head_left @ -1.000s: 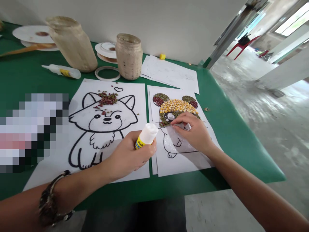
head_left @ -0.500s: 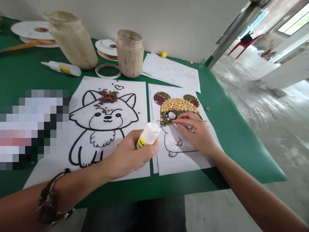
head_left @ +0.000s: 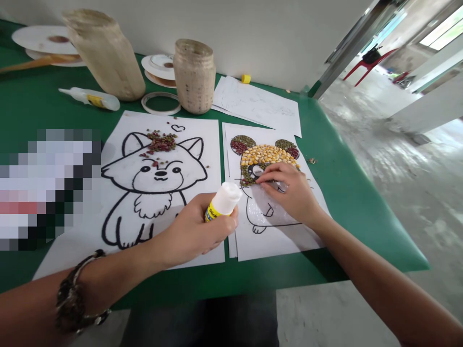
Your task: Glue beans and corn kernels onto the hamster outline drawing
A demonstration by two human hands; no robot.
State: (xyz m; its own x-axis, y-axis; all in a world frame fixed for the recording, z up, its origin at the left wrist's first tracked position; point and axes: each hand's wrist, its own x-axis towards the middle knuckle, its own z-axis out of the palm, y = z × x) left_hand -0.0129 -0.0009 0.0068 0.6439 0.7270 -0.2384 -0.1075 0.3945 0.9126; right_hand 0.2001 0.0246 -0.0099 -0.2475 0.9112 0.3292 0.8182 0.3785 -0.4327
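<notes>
My left hand [head_left: 204,229] is wrapped round a white and yellow glue stick [head_left: 224,200], its white end pointing up, held above the gap between two drawings. Over the right-hand sheet, my right hand [head_left: 289,188] pinches with thumb and forefinger at the animal's face, just below one eye; whatever the fingertips hold is too small to make out. That animal drawing [head_left: 269,156] has yellow corn kernels on its head and green and red beans in its ears and face. Its body looks shiny. A fox drawing [head_left: 159,178] lies to the left, with a heap of beans [head_left: 161,141] on its forehead.
Along the wall stand a tall jar [head_left: 104,55] and a shorter jar [head_left: 194,77], near ribbon spools [head_left: 159,66] and a tape roll [head_left: 161,103]. A glue bottle [head_left: 90,99] lies at left. Behind are more sheets [head_left: 256,103] and a yellow cap [head_left: 246,78].
My right fingertips have shifted slightly left and down on the animal's face. My left hand keeps the glue stick almost in place. The view has tilted a little.
</notes>
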